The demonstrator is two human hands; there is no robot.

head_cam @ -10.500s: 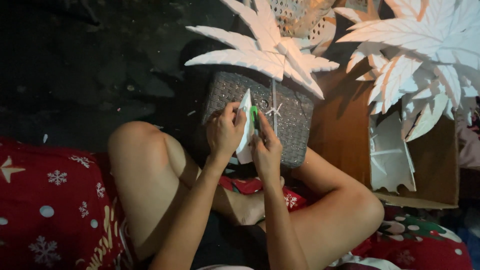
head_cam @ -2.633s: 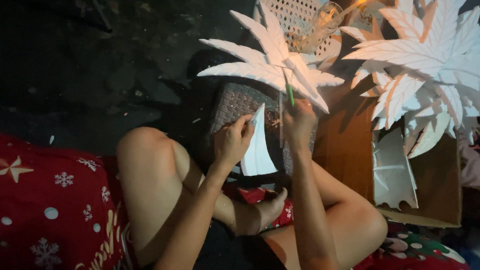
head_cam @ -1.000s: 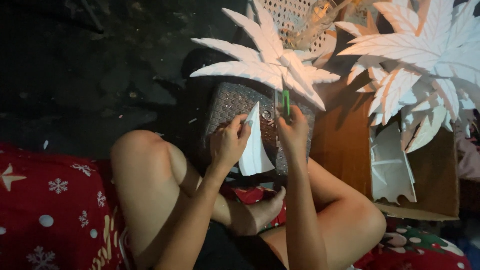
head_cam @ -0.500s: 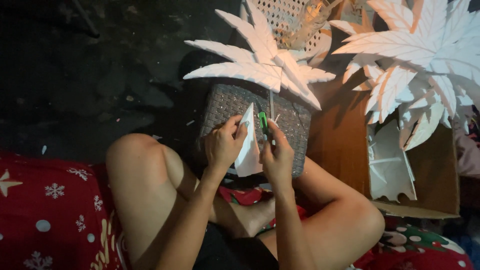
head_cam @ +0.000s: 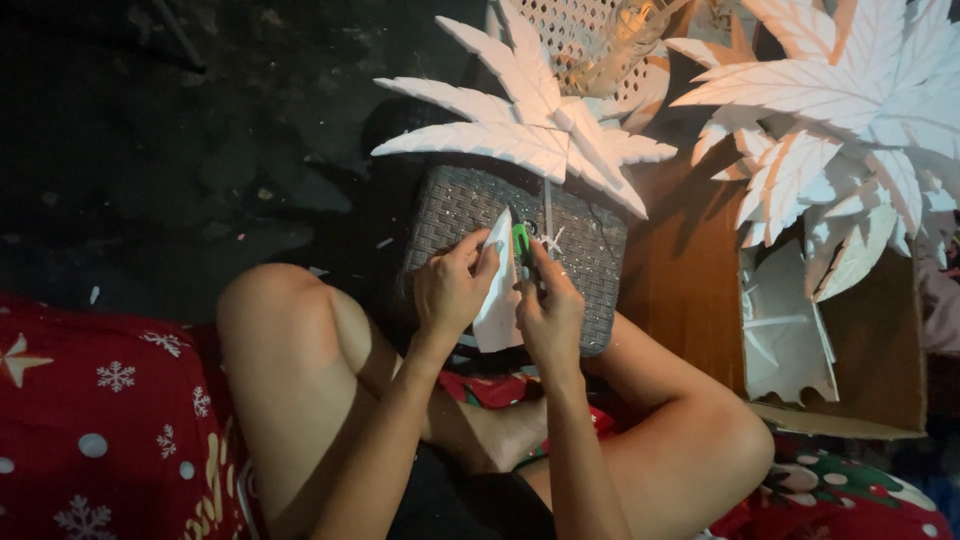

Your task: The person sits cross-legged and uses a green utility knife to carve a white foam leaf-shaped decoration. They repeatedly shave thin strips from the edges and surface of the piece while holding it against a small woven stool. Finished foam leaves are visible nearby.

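Foam leaves [head_cam: 520, 130] over woven stool [head_cam: 455, 205]

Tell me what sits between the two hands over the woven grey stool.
In the head view, a white foam piece lies between the left hand and right hand; the right also grips a green-handled cutter against it.

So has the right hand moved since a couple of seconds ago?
Yes. The right hand came down from the white foam leaf onto the woven stool.

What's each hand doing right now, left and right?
Left hand: closed on the white foam piece.
Right hand: closed on the green-handled cutter, its tip at the foam.
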